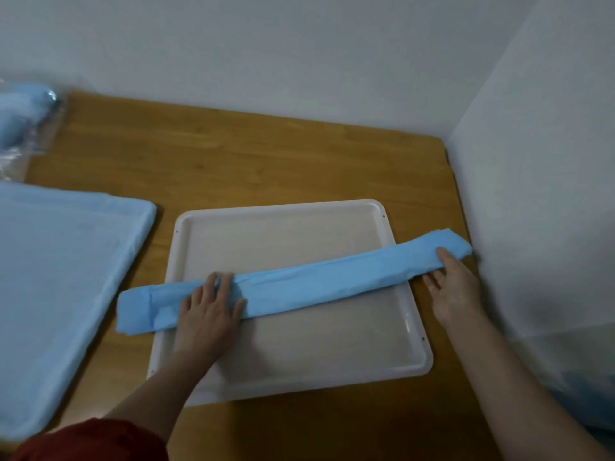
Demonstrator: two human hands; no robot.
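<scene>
A long folded blue cloth strip lies slantwise across a white plastic tray on the wooden table, and both of its ends hang over the tray's rims. My left hand rests flat on the strip near its left end, fingers spread. My right hand holds the strip close to its right end. The thumb lies on top and the fingertips reach to the strip's lower edge.
A second tray covered in light blue cloth sits to the left. A clear bag of blue material lies at the far left back. White walls close in behind and on the right, and clear plastic lies at the right.
</scene>
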